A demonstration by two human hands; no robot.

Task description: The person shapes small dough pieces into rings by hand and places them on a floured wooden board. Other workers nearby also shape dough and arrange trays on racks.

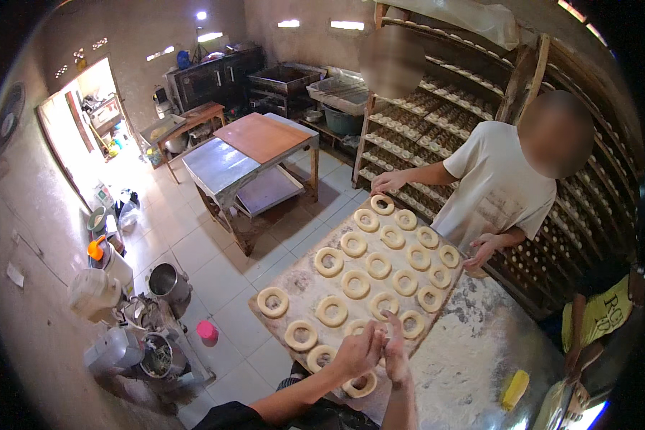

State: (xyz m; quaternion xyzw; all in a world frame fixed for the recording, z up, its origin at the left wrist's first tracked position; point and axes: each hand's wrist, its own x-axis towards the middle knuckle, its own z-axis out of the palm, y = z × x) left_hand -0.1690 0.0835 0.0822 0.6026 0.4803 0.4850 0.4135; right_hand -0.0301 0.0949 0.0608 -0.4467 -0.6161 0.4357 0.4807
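Dough rings [355,295] in loose rows on floured wooden board [304,287], left hand [363,352] and right hand [395,352] close together over near rows, fingers bent, cannot tell whether either grip clamps dough, floured desk [473,344] rightward, co-worker [496,168] beyond.

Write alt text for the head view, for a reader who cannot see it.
The wearer's bare left hand and right hand are close together over a floured board laid with dough rings. Across the board, a person in a white shirt has one hand at its far corner, in front of loaded wooden racks.
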